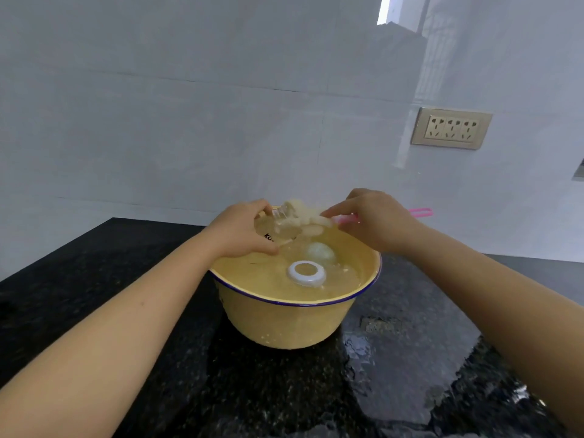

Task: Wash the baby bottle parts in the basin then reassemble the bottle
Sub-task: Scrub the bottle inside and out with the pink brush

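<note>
**Lighting and image quality**

Soft, even daylight, no hard shadows. Blown-out bright strip at top, right of centre. The glossy wall carries hazy reflections. Wet black desk shows patchy glare lower right. Wide-angle bending at the edges. Motion blur on the brush.

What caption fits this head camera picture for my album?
Left hand holds the bottle over the basin; right hand holds a brush at its mouth.

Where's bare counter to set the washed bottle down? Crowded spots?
Bare counter left of the basin, back to the wall, and the strip in front of it. Right-front holds only a wet patch. Crowded: the basin's far rim, where the left hand with the bottle and right hand with the brush meet; a white ring floats mid-basin.
</note>
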